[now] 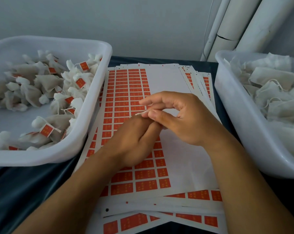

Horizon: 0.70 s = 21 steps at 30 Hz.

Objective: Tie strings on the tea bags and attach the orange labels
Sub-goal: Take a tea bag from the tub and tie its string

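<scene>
Both hands meet over the label sheets (168,81) mid-table. Right hand (181,119) pinches a thin white string (141,113) between thumb and fingertip, end poking out leftward. Left hand (131,141) is curled under it, fingers tucked against the right hand's; can't tell what it grips, and no tea bag is visible there. Finished bags with orange labels (46,130) lie in the left tray (95,98); untagged tea bags (274,78) fill the right tray (230,105). String looks limp, very light, easy to lose, so pinch near the end. Bags look soft, papery, probably tear-prone; take them at the gathered neck. Labels look thin, likely sticky; lift by a corner.
</scene>
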Motion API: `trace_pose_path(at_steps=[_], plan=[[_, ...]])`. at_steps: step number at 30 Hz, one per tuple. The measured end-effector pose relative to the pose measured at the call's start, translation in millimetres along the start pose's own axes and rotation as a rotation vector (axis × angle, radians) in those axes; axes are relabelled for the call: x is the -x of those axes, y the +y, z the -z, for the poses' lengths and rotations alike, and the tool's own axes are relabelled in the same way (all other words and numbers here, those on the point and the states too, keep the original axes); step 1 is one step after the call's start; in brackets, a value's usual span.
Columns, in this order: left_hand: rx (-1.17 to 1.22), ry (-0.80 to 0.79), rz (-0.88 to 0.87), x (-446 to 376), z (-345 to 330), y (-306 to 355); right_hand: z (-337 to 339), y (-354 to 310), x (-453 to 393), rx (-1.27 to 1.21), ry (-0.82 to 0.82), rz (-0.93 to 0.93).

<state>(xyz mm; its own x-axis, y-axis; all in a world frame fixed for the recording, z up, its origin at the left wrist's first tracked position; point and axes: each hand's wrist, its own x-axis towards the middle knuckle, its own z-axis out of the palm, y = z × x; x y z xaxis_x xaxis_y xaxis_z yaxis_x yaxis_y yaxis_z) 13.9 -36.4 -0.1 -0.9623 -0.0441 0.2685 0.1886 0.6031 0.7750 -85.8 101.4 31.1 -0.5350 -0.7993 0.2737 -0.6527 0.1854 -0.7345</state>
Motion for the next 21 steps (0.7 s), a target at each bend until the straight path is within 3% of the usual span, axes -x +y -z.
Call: trace_pose_path(at_steps=[5, 10, 21], plan=[[0.134, -0.012, 0.042, 1, 1, 6, 2, 4, -1, -0.128, -0.028, -0.038], [0.23, 0.036, 0.169, -1, 4, 6, 0, 6, -2, -0.083, -0.015, -0.066], [0.22, 0.052, 0.473, -7, 16, 5, 5, 3, -1, -0.067, -0.022, 0.027]])
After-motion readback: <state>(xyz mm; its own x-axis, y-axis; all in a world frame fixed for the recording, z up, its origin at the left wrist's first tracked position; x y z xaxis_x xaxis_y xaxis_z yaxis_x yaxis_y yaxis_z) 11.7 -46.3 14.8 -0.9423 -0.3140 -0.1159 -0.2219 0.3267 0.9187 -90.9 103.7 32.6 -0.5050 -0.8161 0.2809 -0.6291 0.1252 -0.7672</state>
